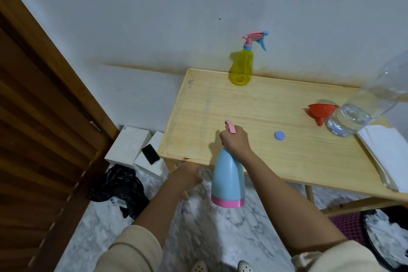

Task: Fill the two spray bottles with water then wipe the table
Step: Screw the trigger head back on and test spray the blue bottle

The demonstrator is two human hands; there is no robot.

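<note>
Right hand (236,141) clamped round the neck of the blue spray bottle (228,180), lower centre, held off the bench (242,115) front edge. Left hand (189,174) loosely curled, empty, just beside. Yellow spray bottle (241,66) upright at the bench's far edge. No readable writing.

home room | marble floor (220,234) | wooden door (44,95) | laundry basket (351,225)

The blue bottle's spray head (229,127) is mostly hidden — the clear bottle (371,99) runs off-frame.
</note>
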